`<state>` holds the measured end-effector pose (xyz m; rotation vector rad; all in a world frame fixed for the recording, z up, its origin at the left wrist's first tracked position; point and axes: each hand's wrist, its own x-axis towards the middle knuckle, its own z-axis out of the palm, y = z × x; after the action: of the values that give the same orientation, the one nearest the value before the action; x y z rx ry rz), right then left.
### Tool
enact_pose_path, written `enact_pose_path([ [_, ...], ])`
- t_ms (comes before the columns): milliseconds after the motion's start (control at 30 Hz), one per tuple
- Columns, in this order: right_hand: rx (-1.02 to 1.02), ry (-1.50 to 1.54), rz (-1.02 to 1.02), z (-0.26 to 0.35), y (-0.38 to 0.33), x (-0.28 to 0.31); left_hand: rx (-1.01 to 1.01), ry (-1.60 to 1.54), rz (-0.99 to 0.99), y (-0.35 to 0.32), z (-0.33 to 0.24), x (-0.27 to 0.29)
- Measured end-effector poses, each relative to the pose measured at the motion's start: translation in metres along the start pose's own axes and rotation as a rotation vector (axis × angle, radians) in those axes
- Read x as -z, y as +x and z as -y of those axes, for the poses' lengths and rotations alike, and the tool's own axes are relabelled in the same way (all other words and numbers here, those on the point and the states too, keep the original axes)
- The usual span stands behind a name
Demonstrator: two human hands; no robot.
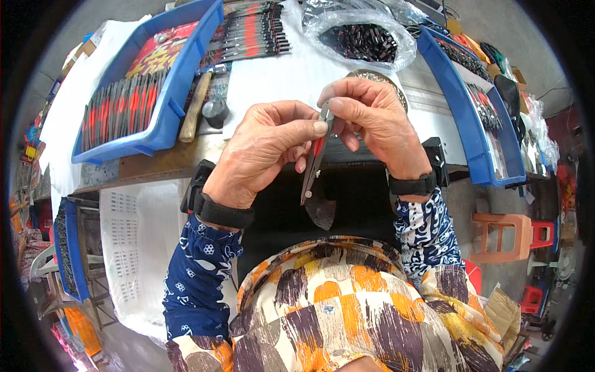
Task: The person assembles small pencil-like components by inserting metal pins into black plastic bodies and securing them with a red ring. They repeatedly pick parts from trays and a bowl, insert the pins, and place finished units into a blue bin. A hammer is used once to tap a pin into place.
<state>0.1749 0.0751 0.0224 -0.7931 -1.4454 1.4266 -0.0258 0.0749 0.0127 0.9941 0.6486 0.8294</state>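
A slim folding tool [313, 162] with black-and-red handle sides and a grey metal upper end is held upright, slightly tilted, in front of the table edge. My left hand [269, 146] pinches its upper part between thumb and fingers. The thumb and forefinger of my right hand [378, 118] are closed on the tip of the metal end. Its lower end, with a small round pivot, hangs free over a dark surface. What my curled fingers cover is hidden. Beyond my right hand, a round patterned metal object [400, 93] is partly covered.
Blue bins stand left [170, 118] and right [468, 127], holding rows of similar black-and-red tools and dark parts. A wooden-handled hammer [195, 108] lies by the left bin. More tools [251, 31] and a plastic bag [316, 34] of black parts lie farther back. Below left is a white basket [121, 248].
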Motion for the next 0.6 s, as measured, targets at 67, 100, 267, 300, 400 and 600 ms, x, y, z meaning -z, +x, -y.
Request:
enact_pose_path([
  [67, -0.010, 0.081, 0.047, -0.002, -0.003, 0.002, 0.017, -0.006, 0.014, -0.003, 0.003, -0.001],
  [100, -0.018, 0.099, 0.052, -0.003, -0.005, 0.002, 0.010, -0.017, 0.031, -0.003, 0.002, -0.001],
  [267, 0.001, 0.194, 0.095, -0.008, -0.007, 0.005, 0.004, 0.000, 0.055, -0.004, 0.004, -0.005],
  [300, 0.016, 0.211, 0.100, -0.009, -0.008, 0.005, 0.007, -0.013, 0.058, -0.005, 0.004, -0.006],
  [400, 0.031, 0.247, 0.129, -0.013, -0.009, 0.007, 0.011, -0.034, 0.075, -0.006, 0.005, -0.006],
  [600, 0.026, 0.265, 0.113, -0.016, -0.014, 0.008, 0.028, -0.005, 0.086, -0.004, 0.008, -0.007],
])
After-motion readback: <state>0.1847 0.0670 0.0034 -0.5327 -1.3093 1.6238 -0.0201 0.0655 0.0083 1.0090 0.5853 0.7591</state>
